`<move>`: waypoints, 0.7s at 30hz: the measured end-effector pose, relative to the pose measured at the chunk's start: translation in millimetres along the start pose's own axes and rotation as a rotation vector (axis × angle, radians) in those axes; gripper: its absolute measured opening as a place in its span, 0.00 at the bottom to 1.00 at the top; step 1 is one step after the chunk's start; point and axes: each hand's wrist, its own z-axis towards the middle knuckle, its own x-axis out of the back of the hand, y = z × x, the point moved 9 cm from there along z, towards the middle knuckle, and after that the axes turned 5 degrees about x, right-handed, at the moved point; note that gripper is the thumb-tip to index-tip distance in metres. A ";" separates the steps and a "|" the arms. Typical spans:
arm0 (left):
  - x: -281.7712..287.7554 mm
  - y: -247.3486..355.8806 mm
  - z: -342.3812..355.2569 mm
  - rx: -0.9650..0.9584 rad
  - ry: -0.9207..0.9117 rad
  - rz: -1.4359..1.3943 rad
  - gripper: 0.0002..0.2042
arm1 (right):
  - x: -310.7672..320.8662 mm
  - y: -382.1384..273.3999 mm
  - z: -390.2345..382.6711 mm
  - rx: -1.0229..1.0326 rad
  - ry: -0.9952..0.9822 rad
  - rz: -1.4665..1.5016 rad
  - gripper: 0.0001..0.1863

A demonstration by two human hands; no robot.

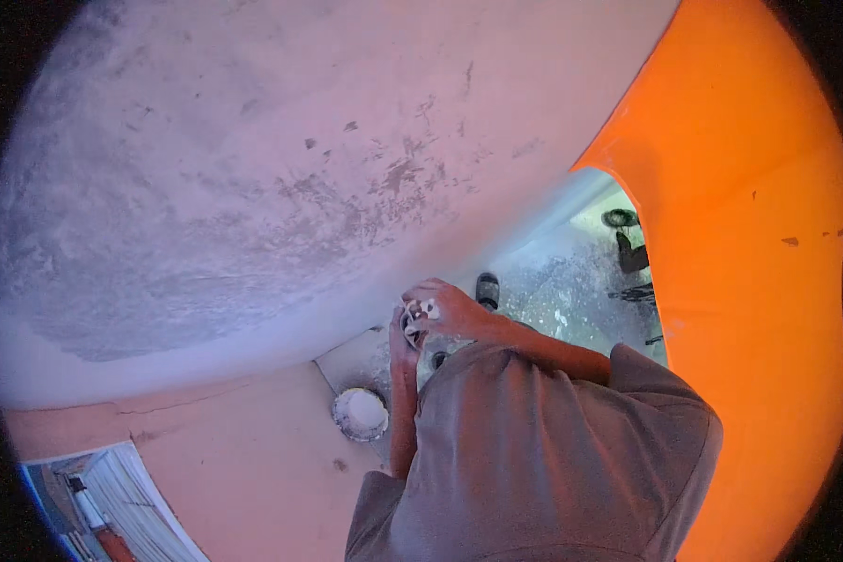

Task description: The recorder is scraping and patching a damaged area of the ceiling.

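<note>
In the head view my left hand (402,332) and my right hand (438,304) are together in front of my body. Both are closed around a small white-smeared object (415,323), too obscured by fingers to identify. My right hand lies over its top, my left along its side. A dark sandalled foot (487,290) shows beyond my right forearm. On the floor to the lower left of my hands sits a round container (361,413) with pale material in it.
A pale wall with patchy grey marks (206,178) rises ahead and left. A bright orange surface (749,281) curves along the right. Past its edge lie speckled floor (567,281) and dark objects (630,251). A white-framed opening or pane (112,496) is at lower left.
</note>
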 end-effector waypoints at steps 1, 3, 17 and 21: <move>-3.3 0.7 2.5 0.005 0.005 0.008 0.14 | 2.4 3.4 0.5 -0.019 0.017 0.012 0.22; -8.1 4.3 10.1 -0.021 -0.042 0.047 0.14 | 1.3 11.4 0.6 -0.038 0.032 0.034 0.23; -63.5 21.9 -22.8 -0.097 -0.289 0.578 0.19 | 14.8 93.5 -15.0 -0.411 0.245 0.406 0.25; -67.0 31.9 -27.6 -0.148 -0.065 0.520 0.16 | 4.2 96.4 -18.6 -0.409 0.200 0.668 0.29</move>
